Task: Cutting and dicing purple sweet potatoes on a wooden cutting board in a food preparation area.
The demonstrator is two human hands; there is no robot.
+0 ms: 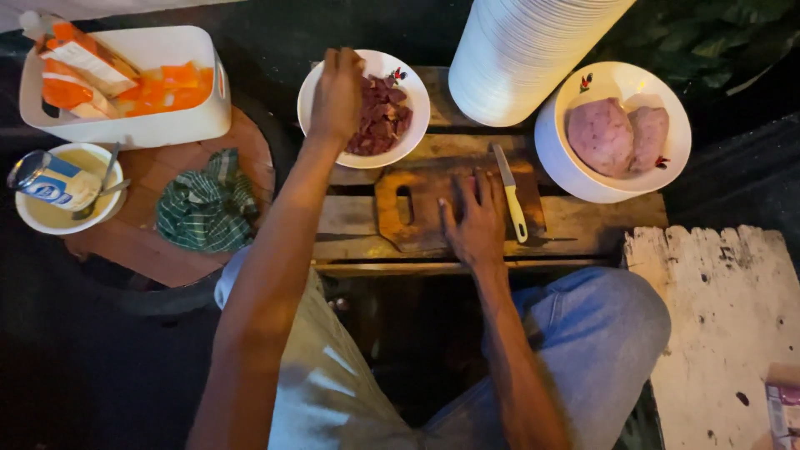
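My left hand (337,92) reaches over the white bowl (417,100) of chopped dark red meat pieces (379,117), its fingers curled together above the bowl's left side. Whether it holds any pieces is hidden. My right hand (475,221) lies flat with spread fingers on the brown wooden cutting board (400,208). A knife (510,192) with a pale yellow handle rests on the board just right of that hand, untouched. A second white bowl (617,179) at the right holds two large raw meat chunks (617,133).
A tall stack of white plates (525,50) stands behind the board. At left are a white tub (133,125) of orange pieces, a bowl (42,218) with a can and spoons, and a green checked cloth (204,208). A worn white board (725,325) lies at right.
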